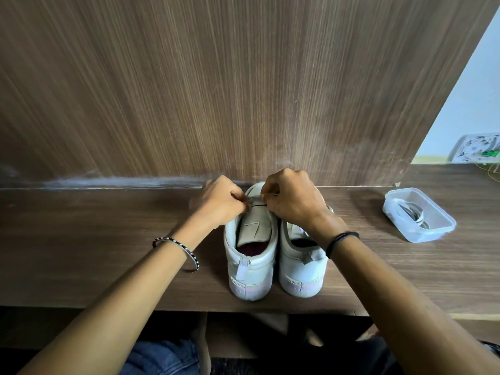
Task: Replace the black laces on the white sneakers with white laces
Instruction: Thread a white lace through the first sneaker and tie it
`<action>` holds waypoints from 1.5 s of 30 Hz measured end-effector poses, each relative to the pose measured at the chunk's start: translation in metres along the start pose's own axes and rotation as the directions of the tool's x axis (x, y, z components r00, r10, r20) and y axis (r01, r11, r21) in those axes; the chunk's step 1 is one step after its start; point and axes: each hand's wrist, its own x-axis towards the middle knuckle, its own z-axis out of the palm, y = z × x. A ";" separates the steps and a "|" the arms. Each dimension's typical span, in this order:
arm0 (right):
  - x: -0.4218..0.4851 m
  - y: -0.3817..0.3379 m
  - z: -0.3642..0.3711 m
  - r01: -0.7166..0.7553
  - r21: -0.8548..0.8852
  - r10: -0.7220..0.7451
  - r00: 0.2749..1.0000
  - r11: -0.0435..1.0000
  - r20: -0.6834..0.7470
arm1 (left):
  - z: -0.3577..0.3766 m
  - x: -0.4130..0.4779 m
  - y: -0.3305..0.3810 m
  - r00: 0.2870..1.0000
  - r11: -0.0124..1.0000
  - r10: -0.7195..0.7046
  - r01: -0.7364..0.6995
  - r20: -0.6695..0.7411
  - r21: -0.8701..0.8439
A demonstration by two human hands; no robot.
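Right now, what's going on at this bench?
A person is working on the left sneaker, which stands beside the right sneaker on the wooden shelf, heels toward the camera. The left hand and right hand both pinch a lace near the toe-end eyelets; its colour is hard to tell. The tongue shows no lacing. A clear container to the right holds coiled laces.

Open desk (94, 239) is seen left of the sneakers (250, 266); passage beyond is closed off by the wooden panel (243, 90), and the right is narrowed by a plastic container (419, 215).
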 end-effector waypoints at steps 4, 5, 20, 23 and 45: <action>0.002 0.000 0.000 -0.005 -0.004 0.005 1.000 1.000 0.024 | 0.007 -0.005 0.017 0.981 0.964 0.072 -0.022 -0.181 0.264; 0.002 0.000 0.001 -0.005 -0.008 0.005 1.000 1.000 0.027 | 0.008 -0.007 0.019 0.974 0.953 0.112 -0.049 -0.195 0.300; 0.009 0.004 0.013 0.033 0.046 -0.035 0.998 0.998 0.048 | -0.007 0.001 -0.005 0.994 0.960 0.085 -0.063 0.070 -0.273; 0.008 0.002 0.015 0.024 0.033 -0.025 0.999 0.999 0.038 | -0.008 0.001 -0.007 0.992 0.953 0.092 -0.063 0.084 -0.298; 0.007 -0.005 0.030 0.076 -0.199 -0.074 0.997 0.977 0.019 | -0.007 0.001 -0.001 0.999 0.974 0.020 -0.008 0.049 -0.226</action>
